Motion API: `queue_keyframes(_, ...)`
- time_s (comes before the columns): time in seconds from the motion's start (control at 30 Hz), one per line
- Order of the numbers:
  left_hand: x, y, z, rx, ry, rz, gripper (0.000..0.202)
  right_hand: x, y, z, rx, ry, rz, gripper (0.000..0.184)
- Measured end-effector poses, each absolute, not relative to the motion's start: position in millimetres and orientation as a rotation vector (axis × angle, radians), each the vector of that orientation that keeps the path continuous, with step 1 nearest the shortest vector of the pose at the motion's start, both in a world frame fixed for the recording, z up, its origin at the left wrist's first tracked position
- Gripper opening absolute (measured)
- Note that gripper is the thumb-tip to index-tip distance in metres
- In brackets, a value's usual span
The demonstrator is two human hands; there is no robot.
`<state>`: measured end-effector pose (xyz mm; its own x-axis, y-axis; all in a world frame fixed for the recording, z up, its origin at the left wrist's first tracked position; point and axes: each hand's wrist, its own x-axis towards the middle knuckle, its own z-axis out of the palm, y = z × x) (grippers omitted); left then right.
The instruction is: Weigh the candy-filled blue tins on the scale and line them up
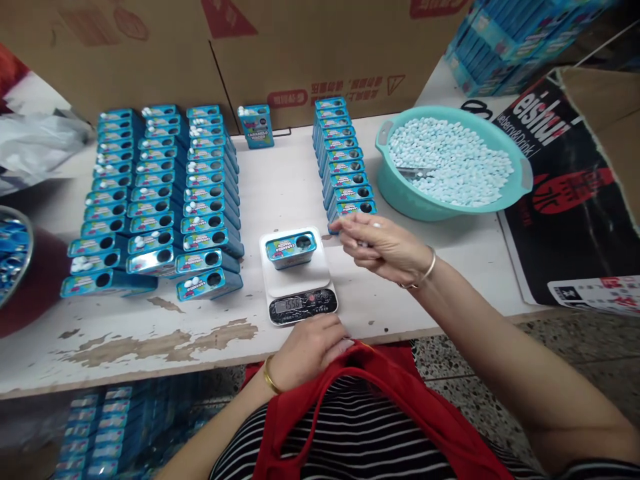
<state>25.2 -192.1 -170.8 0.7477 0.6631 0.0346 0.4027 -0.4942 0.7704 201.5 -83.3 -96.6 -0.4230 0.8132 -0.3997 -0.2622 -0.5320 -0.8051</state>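
Note:
My right hand (377,248) is closed around a few small white candies (363,244), held in the air to the right of the scale. Its fingertips come near the front tin of the right-hand row (354,193). On a white digital scale (300,283) stands a blue candy tin (291,249), its round opening facing up. The scale's display is lit. My left hand (313,347) rests palm down at the table's front edge, just below the scale, fingers loosely laid and partly bent. No object shows in it.
Three rows of blue tins (209,179), many with white candies on top, stand at left. One tin (257,127) leans against a cardboard box (320,60). A turquoise basin (425,197) of candies holds a metal scoop (411,172). At far left is a red bowl (40,293).

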Motion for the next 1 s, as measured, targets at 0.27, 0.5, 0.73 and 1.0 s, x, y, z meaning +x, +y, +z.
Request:
queue_keyframes(0.27, 27.8, -190.8, -160.6, 2.199, 0.750, 0.390, 0.031, 232.1, -134.5, -149.9, -1.100, -0.307, 1.918, 0.010)
queue_keyframes(0.5, -8.0, -161.9, -121.1, 2.271, 1.025, 0.937, 0.011, 222.6, -164.9, -163.0, -1.087, -0.164, 1.936, 0.014)
queue_keyframes(0.73, -32.1, -103.4, -130.4, 2.375, 1.580, 0.840, 0.076, 192.3, -161.3, -159.9, -0.948, -0.119, 2.044, 0.016)
queue_keyframes(1.0, -18.8, -108.9, -112.0, 3.011, 1.209, 0.739, 0.031, 171.5, -142.4, -143.0, -0.860, -0.053, 1.991, 0.019)
